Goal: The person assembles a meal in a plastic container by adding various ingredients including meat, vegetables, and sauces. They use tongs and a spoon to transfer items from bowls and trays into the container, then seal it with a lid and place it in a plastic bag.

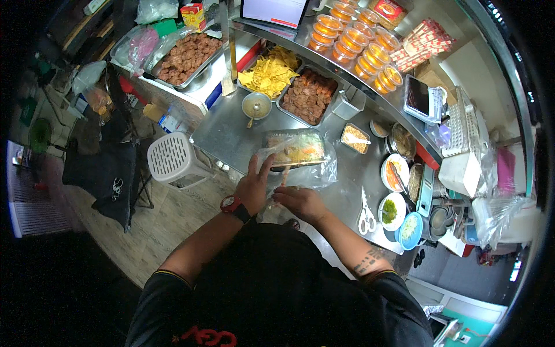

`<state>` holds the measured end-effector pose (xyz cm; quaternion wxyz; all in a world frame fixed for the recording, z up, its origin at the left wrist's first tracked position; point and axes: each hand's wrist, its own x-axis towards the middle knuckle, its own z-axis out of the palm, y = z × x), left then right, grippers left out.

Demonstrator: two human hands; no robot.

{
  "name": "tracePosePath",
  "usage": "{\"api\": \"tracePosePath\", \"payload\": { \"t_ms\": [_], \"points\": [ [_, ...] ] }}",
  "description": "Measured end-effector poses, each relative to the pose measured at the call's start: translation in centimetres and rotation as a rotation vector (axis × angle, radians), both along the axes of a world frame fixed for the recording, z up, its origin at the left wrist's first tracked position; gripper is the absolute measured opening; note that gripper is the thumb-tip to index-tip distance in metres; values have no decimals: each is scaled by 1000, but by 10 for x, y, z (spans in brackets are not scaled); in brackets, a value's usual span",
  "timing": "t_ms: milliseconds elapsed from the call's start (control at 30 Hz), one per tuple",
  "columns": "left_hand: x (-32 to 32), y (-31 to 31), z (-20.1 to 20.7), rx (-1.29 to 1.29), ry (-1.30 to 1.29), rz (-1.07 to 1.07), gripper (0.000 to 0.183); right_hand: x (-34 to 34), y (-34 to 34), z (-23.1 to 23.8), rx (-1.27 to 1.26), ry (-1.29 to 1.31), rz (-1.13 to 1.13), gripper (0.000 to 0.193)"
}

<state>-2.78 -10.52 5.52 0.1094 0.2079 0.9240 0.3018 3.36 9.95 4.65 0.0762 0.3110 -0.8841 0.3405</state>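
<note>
On the steel counter in front of me lies a black-based tray of food [298, 149] inside a clear plastic bag [324, 173]. Orange and pale food shows through the film. My left hand [251, 188], with a red and black watch on its wrist, has its fingers stretched out and apart against the near left side of the bag. At the bag's near end my right hand [300, 202] is closed, its fingers gathered on the plastic. Part of its grip is hidden. Behind the tray stands a small bowl of sauce with a spoon [256, 107].
Further back are yellow chips [270, 72] and a pan of browned meat patties [307, 96]. Scissors [365, 214], a bowl of chopped greens [393, 211] and a blue bowl [410, 230] sit at right. Lidded cups [354, 40] line the raised shelf. A white stool [173, 156] stands left.
</note>
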Motion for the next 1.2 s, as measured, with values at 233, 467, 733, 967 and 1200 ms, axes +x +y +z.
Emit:
{"api": "tracePosePath", "payload": {
  "t_ms": [233,467,733,967,1200],
  "points": [
    [-11,-7,18,38,-67,-82,103,4,-7,7,44,47,119,31],
    [-7,-1,40,11,-27,-131,106,-7,10,-34,77,24,75,31],
    [-2,2,47,-172,-110,-170,136,-31,-6,-49,365,-78,-98,14],
    [-7,12,58,-190,-73,-180,132,-52,-21,-99,616,-90,-316,12],
    [-12,8,62,-93,-24,-152,121,-28,33,-75,410,-3,-273,17]
  ]
}}
